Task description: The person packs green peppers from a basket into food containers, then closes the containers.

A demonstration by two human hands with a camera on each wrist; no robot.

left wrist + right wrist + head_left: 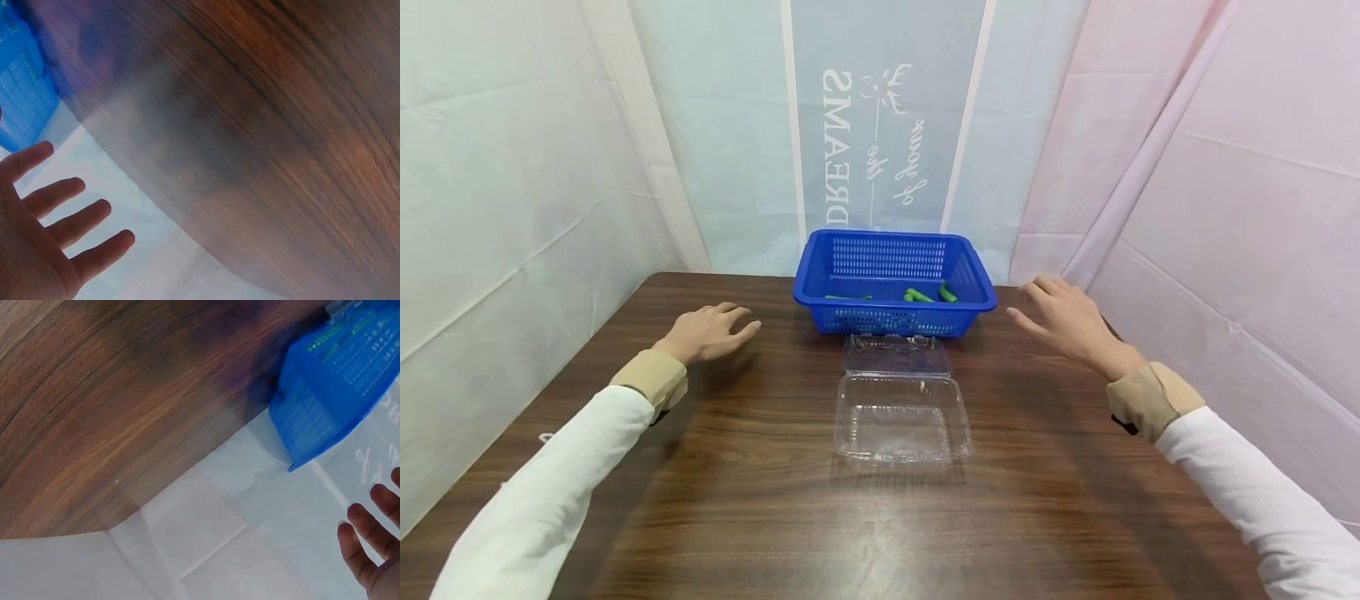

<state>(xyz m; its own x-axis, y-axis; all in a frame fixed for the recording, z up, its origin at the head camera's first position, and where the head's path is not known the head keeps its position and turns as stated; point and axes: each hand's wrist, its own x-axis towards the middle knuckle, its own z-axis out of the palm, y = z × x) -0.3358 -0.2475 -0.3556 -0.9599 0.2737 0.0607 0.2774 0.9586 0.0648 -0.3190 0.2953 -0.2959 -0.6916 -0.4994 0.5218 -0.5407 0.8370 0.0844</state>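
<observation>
A blue plastic basket (895, 307) stands at the back of the table, with several green peppers (919, 295) lying on its floor. In front of it a clear plastic clamshell box (902, 417) lies opened flat, its lid (897, 356) toward the basket. My left hand (707, 332) hovers over the table left of the basket, fingers relaxed and holding nothing. To the basket's right, my right hand (1063, 321) is held above the table, fingers loosely spread and likewise bare. Both wrist views show spread fingers, apart from the basket.
The brown wood-grain table (737, 500) reaches to pale cloth walls on the left, right and back. White lettering (837, 150) is printed on the back cloth. A small white loop (546, 437) shows by the left sleeve.
</observation>
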